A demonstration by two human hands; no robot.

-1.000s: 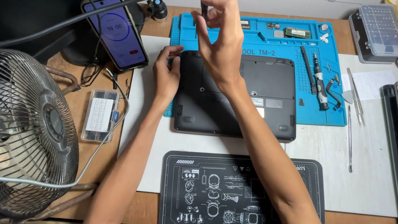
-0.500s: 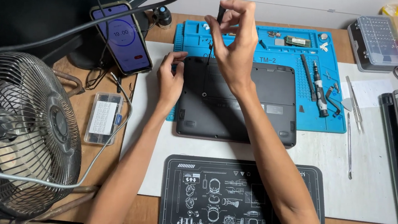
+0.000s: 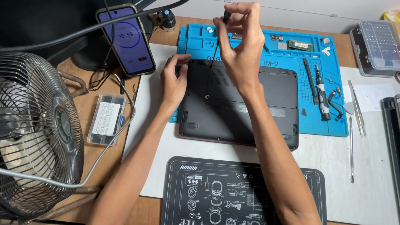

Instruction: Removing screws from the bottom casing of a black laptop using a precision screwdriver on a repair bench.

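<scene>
A dark grey laptop lies bottom-up on a blue repair mat. My right hand grips a thin black screwdriver upright, its tip down at the laptop's far left corner. My left hand rests flat against the laptop's left edge near that corner, fingers curled over the rim.
A metal fan stands at the left. A phone leans on a stand; a small clear parts box lies below it. A black printed mat lies near me. Another screwdriver, tweezers and a clear organiser case are at the right.
The view has shifted slightly; my right hand with the screwdriver has lowered towards the laptop's far left corner. My left hand stays on the laptop's left edge.
</scene>
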